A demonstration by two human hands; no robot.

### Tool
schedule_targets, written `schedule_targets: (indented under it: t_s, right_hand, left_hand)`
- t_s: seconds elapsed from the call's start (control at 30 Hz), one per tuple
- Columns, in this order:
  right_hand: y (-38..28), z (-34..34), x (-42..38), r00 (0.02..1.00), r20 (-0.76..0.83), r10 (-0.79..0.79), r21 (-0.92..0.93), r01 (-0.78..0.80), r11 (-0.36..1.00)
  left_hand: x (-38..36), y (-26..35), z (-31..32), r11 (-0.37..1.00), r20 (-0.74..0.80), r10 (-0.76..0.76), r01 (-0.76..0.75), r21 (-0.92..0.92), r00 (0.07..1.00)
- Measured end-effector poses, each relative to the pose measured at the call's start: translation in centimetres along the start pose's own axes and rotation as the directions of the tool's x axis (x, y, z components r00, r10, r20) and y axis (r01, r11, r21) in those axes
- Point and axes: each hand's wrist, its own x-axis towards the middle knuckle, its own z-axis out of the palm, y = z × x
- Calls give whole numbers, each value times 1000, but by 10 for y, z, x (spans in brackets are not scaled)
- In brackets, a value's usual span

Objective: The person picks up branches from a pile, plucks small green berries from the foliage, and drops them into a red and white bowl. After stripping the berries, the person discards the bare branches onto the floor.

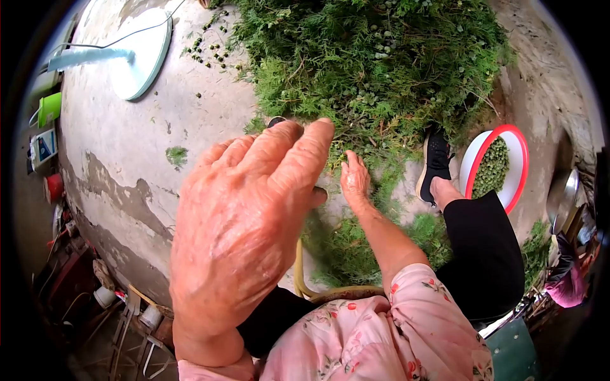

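My left hand is raised close to the camera, back side up. Its fingers are stretched forward and the thumb is apart, with nothing seen in it; the palm is hidden. Lower and farther away, my right hand is over the foliage at the near edge of the pile. Its thumb and fingertips are closed around a small green seed cone, partly covered by the fingers. Ahead is a large heap of cut evergreen branches bearing pale green cones.
A white basin with a red rim holds many green cones at the right, beside my black shoe. Loose cones lie on the concrete floor. A pale round stand base is at the upper left, and a green bucket is farther left.
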Motion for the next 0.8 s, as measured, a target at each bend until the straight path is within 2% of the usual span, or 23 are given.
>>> schedule_targets:
  t_s: [0.07, 0.2, 0.23, 0.33, 0.37, 0.47, 0.5, 0.6, 0.73, 0.8]
  right_hand:
    - [1, 6, 11, 993, 31, -118, -7, 118, 993]
    - [22, 24, 32, 987, 109, -119, -82, 128, 988]
    - [22, 20, 35, 994, 21, -105, 29, 104, 994]
    - [27, -7, 44, 996, 68, 60, 315, -78, 946]
    - [38, -5, 46, 1000, 4, -6, 315, 5, 949]
    - [35, -22, 36, 985, 41, -168, 105, 163, 981]
    - [26, -26, 32, 984, 106, -146, 36, 143, 989]
    - [24, -3, 25, 969, 117, -219, -63, 227, 972]
    - [14, 12, 29, 945, 297, -134, -243, 211, 947]
    - [17, 17, 30, 946, 290, -143, -216, 210, 953]
  left_hand:
    - [1, 0, 1, 1000, 6, -4, 4, 8, 1000]
    - [3, 1, 0, 1000, -3, -8, 8, 22, 1000]
    - [3, 1, -1, 1000, 0, -14, 14, 27, 1000]
    - [3, 4, -5, 999, 10, -19, 19, 27, 1000]
    - [3, 5, -6, 1000, 21, -16, 16, 3, 1000]
    - [1, 8, -6, 1000, 42, -2, 3, -23, 999]
    - [0, 9, -5, 1000, 51, -1, 2, -24, 999]
    - [0, 8, -6, 1000, 58, -24, 25, -16, 998]
    - [3, 3, -7, 999, 52, -52, 52, -12, 997]
    - [4, 2, -6, 999, 57, -43, 43, 4, 997]
